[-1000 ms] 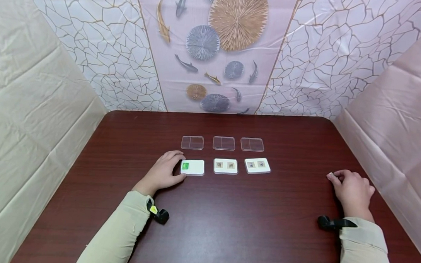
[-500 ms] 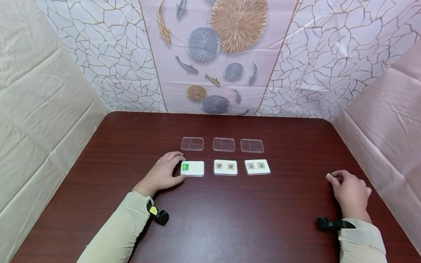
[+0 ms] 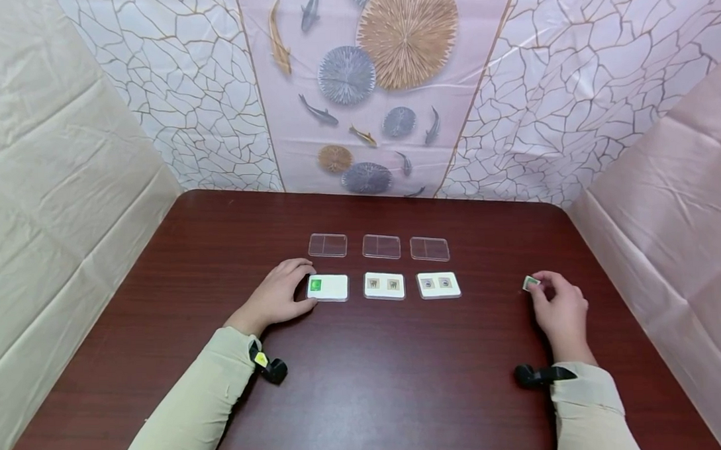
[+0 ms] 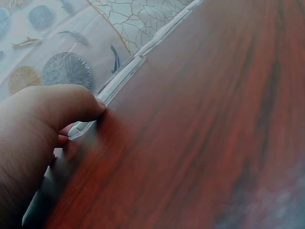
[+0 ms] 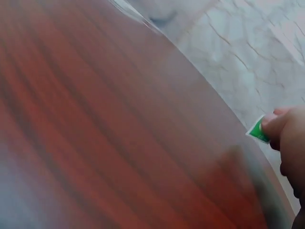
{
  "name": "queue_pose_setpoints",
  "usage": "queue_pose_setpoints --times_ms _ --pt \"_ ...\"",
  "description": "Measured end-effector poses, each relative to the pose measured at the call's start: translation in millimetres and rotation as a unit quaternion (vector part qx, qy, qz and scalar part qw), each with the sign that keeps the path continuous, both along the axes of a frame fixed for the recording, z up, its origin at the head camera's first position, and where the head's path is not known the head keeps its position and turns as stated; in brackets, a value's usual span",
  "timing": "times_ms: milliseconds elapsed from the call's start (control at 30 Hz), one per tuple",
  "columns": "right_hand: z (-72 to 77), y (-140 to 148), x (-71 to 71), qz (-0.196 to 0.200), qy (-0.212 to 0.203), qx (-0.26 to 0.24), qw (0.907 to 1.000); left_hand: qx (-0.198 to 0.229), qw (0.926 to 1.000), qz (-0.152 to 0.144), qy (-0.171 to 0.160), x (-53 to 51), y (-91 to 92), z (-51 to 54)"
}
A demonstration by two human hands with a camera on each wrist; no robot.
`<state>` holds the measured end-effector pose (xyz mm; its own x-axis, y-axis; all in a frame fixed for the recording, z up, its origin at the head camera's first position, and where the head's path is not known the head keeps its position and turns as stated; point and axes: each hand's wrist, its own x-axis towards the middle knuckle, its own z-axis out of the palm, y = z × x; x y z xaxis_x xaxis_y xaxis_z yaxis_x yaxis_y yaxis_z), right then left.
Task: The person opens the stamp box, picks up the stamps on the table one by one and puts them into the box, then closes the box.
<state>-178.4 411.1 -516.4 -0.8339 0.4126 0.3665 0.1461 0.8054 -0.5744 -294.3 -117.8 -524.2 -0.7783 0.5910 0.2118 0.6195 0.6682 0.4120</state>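
Note:
At the left of the front row lies a shallow clear plastic case [image 3: 337, 289] with a white inside and one green square [image 3: 316, 285] at its left end. My left hand [image 3: 270, 298] holds this case by its left corners, thumb at the near one and fingers at the far one. Over the right part of the table, my right hand [image 3: 559, 309] pinches a small green stamp-like square [image 5: 258, 130] with a white border between thumb and fingers. Part of that square is hidden by the fingertips.
Two more white-lined cases, a middle one [image 3: 384, 294] and a right one [image 3: 438, 293], each bear two small pictured squares. Behind the row lie three clear lids [image 3: 328, 245]. A patterned cloth [image 3: 213, 91] hangs along the table's [image 3: 366, 384] back edge.
My right hand has moved left and a little away from me with the green square, whose green face now shows. The left hand stays at the left case.

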Motion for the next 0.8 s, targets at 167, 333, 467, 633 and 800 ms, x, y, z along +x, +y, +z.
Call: queue_pose_setpoints --times_ms 167,333,467,633,800 --pt "-5.9 -34.1 -20.5 0.078 0.102 0.002 0.9917 0.001 1.0 0.001 0.0 0.3 -0.6 1.8" --pt "-6.1 -78.2 -41.2 0.15 0.172 0.008 0.9736 0.002 1.0 0.0 0.0 -0.8 -2.0 0.7" --pt "-5.2 -121.9 -53.5 0.195 0.195 0.003 0.9613 0.004 1.0 0.001 0.002 -1.0 -2.4 -1.5" --pt "-4.7 -174.4 -62.5 0.242 0.207 -0.015 0.9479 0.002 1.0 0.0 0.007 -0.2 -1.3 -2.4" --pt "-1.9 -217.2 -67.9 0.28 0.19 -0.029 0.9405 0.004 1.0 0.0 0.005 1.0 0.0 1.1"
